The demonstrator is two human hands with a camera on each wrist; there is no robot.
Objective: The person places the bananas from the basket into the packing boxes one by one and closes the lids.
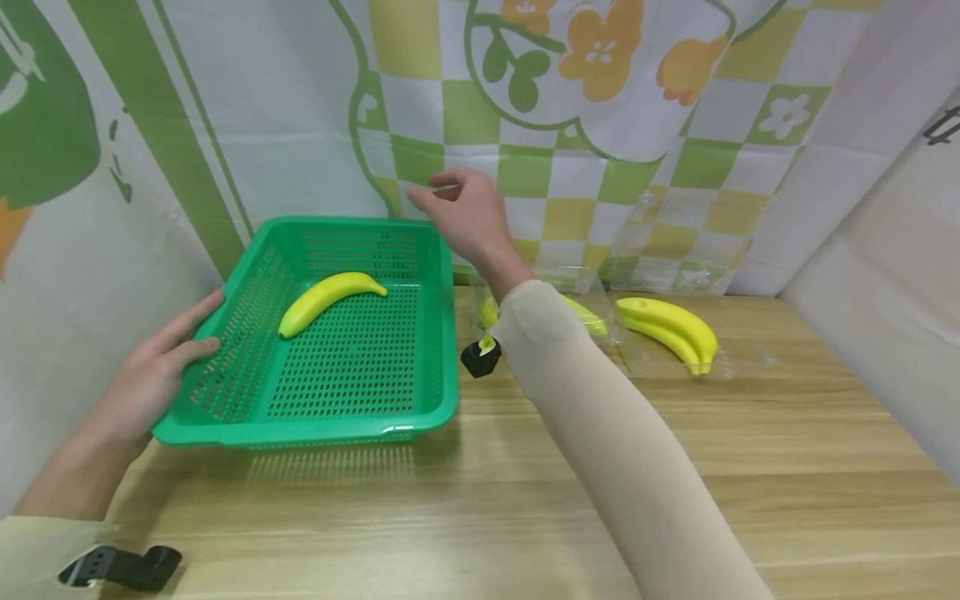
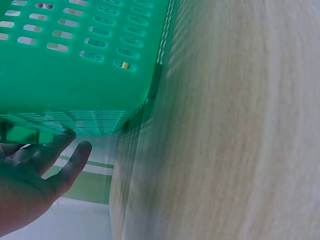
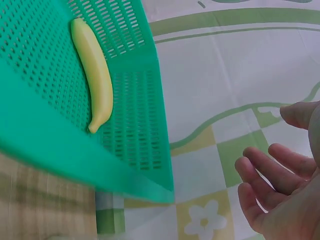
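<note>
A green plastic basket with slotted walls sits on the left of the wooden table, with one yellow banana lying inside. My left hand holds the basket's left side, its thumb over the rim and the other fingers outside. From the left wrist, several of those fingers show under the rim, beside the wall. Above the basket's back right corner is my right hand, raised, with loosely bent fingers. In the right wrist view the right hand has nothing between its fingers and is apart from the basket.
Right of the basket, a banana in clear plastic is partly hidden by my right sleeve. Further right lies a pair of bananas with clear plastic around it. A patterned cloth hangs behind the table, and pale sheets stand on both sides.
</note>
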